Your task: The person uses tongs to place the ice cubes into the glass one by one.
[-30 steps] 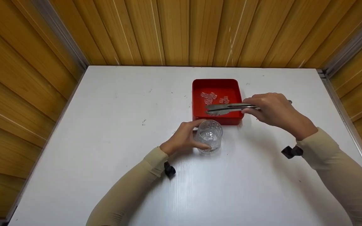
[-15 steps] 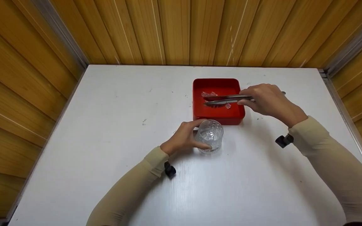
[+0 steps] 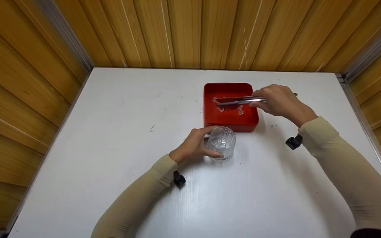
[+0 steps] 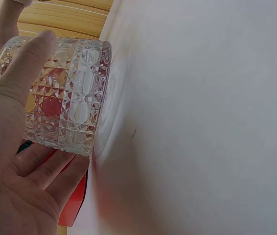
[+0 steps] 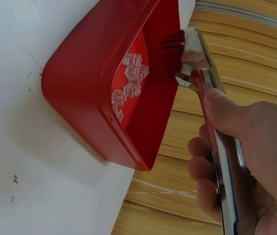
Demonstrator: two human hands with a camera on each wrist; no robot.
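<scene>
My left hand [image 3: 193,145] grips a clear cut-glass tumbler [image 3: 222,142] round its side, thumb in front and fingers behind. In the left wrist view the tumbler [image 4: 70,93] stands upright on the white table. My right hand [image 3: 278,100] holds metal tongs [image 5: 212,122] with the thumb on one arm and the fingers round the other. The toothed tips of the tongs hang over the red square box [image 3: 232,127]. Several small clear ice-like cubes [image 5: 132,73] lie on the box floor. In the head view the tongs cover part of these cubes.
The red box stands just beyond the tumbler on the white table [image 3: 127,115]. Its raised walls surround the cubes. Wood-panelled walls [image 3: 184,33] rise behind the table and at both sides. Small dark marks [image 3: 152,128] show on the tabletop.
My right hand has moved away from me and slightly left, carrying the tongs from the box's near side to over the cubes. The left hand and tumbler stay in place.
</scene>
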